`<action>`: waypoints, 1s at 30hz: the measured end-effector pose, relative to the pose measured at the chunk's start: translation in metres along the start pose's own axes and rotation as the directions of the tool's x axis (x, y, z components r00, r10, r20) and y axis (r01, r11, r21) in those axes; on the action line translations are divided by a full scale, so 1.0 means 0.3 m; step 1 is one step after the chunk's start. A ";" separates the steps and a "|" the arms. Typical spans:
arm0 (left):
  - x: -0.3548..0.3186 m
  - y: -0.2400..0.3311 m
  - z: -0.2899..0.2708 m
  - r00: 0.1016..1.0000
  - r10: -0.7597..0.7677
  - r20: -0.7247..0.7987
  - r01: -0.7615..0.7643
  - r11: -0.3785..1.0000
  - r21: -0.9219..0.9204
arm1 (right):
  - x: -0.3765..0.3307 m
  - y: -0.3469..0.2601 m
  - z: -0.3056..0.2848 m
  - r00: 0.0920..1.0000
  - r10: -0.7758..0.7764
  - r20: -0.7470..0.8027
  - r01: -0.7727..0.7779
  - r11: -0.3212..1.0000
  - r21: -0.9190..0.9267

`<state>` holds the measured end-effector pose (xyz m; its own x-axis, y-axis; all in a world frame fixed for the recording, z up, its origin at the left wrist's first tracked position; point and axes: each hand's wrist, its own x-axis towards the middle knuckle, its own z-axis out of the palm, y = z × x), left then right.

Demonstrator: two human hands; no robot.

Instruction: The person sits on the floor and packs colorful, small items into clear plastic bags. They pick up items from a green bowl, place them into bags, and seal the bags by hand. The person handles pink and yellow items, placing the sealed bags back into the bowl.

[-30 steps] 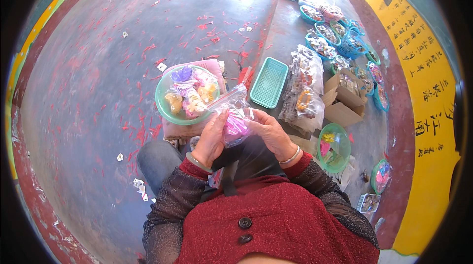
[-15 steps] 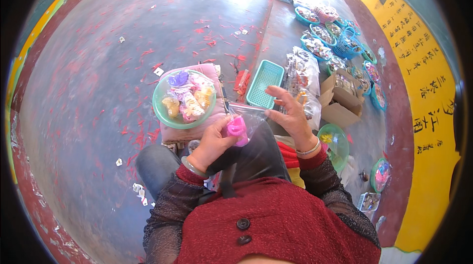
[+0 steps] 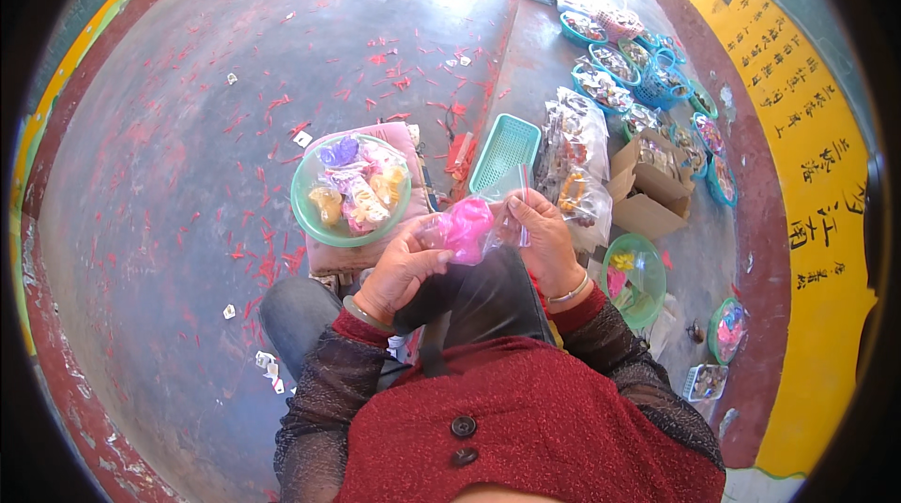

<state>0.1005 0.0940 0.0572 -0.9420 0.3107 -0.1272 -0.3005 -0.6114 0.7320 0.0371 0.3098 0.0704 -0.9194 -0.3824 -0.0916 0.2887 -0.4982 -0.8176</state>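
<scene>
A clear zip bag [image 3: 507, 188] with a bright pink item [image 3: 467, 229] inside is held above my lap. The pink item's kind is blurred by the plastic. My left hand [image 3: 399, 270] grips the bag's lower left end, thumb on top. At the bag's zip edge, my right hand [image 3: 544, 242] pinches the plastic between thumb and fingers. Just beyond my left hand, a pale green bowl [image 3: 303, 214] rests on a pink cushioned seat [image 3: 328, 257]. Several bagged items, purple, white, pink and yellowish, lie in that bowl.
A turquoise basket [image 3: 505, 154] stands ahead of my right hand. To its right are a pile of clear packets [image 3: 572, 165], a cardboard box [image 3: 648, 207] and a green bowl [image 3: 648, 301]. Several filled baskets line the yellow wall [image 3: 807, 315]. Red scraps litter the floor.
My right hand has come down from spread fingers to a pinch on the bag's zip edge. The pink item now sits within the bag, shifted slightly right and away from me.
</scene>
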 end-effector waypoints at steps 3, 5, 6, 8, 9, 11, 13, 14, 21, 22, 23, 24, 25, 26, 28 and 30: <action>-0.005 -0.017 0.004 0.999 -0.037 0.009 0.037 0.999 0.002 | -0.004 0.046 0.009 1.000 -0.022 0.022 0.018 0.986 0.169; -0.001 -0.041 -0.010 0.999 -0.032 -0.013 0.032 0.999 -0.035 | -0.010 0.080 -0.020 0.999 0.038 -0.004 -0.037 0.986 0.161; -0.001 -0.046 -0.012 0.999 -0.014 -0.043 0.012 0.999 -0.051 | -0.011 0.087 -0.030 0.998 0.068 -0.017 -0.064 0.985 0.158; -0.002 -0.033 -0.001 0.994 0.019 -0.103 -0.028 0.996 -0.081 | -0.017 0.069 -0.035 0.998 0.064 -0.006 -0.064 0.995 0.073; -0.001 -0.025 -0.003 0.995 0.027 -0.100 -0.033 0.998 -0.059 | -0.020 0.058 -0.030 0.998 0.063 -0.001 -0.063 0.998 0.030; -0.002 -0.013 -0.006 0.995 0.036 -0.092 -0.038 0.999 -0.017 | -0.026 0.005 0.013 0.998 0.025 0.058 -0.026 1.000 0.015; -0.013 0.007 0.004 0.998 0.044 -0.042 -0.042 0.998 0.051 | -0.021 -0.022 0.016 0.993 0.033 0.112 -0.030 0.999 -0.032; -0.016 0.014 0.009 0.999 0.047 -0.015 -0.045 0.995 0.086 | -0.022 -0.035 0.002 0.989 0.059 0.135 -0.050 0.996 -0.071; -0.008 0.015 0.021 0.998 0.049 0.041 -0.057 0.970 0.236 | -0.020 -0.050 -0.064 0.954 0.237 0.183 -0.211 0.966 -0.148; -0.007 0.015 0.023 0.998 0.049 0.035 -0.056 0.973 0.223 | -0.020 -0.050 -0.063 0.951 0.242 0.190 -0.217 0.965 -0.145; -0.006 0.014 0.023 0.998 0.049 0.028 -0.054 0.976 0.210 | -0.020 -0.050 -0.063 0.949 0.248 0.197 -0.223 0.965 -0.141; -0.005 0.011 0.020 0.998 0.054 0.015 -0.055 0.981 0.185 | -0.018 -0.048 -0.071 0.935 0.271 0.228 -0.239 0.958 -0.158; -0.004 0.007 0.014 0.998 0.058 0.001 -0.058 0.986 0.158 | -0.015 -0.046 -0.082 0.920 0.294 0.259 -0.254 0.951 -0.176; -0.002 0.003 0.009 0.998 0.062 -0.012 -0.060 0.990 0.131 | -0.013 -0.046 -0.087 0.903 0.317 0.289 -0.269 0.943 -0.195; -0.001 -0.005 0.004 0.997 0.068 -0.043 -0.063 0.991 0.115 | -0.015 -0.055 -0.075 0.882 0.364 0.300 -0.286 0.918 -0.275; 0.000 -0.020 -0.006 0.994 0.073 -0.083 -0.065 0.994 0.093 | -0.021 -0.062 -0.053 0.879 0.379 0.291 -0.273 0.898 -0.345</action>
<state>0.1020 0.0964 0.0516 -0.9705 0.2040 -0.1283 -0.2232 -0.5601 0.7977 0.0334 0.3338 0.0771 -0.6209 -0.7509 -0.2250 0.4179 -0.0742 -0.9054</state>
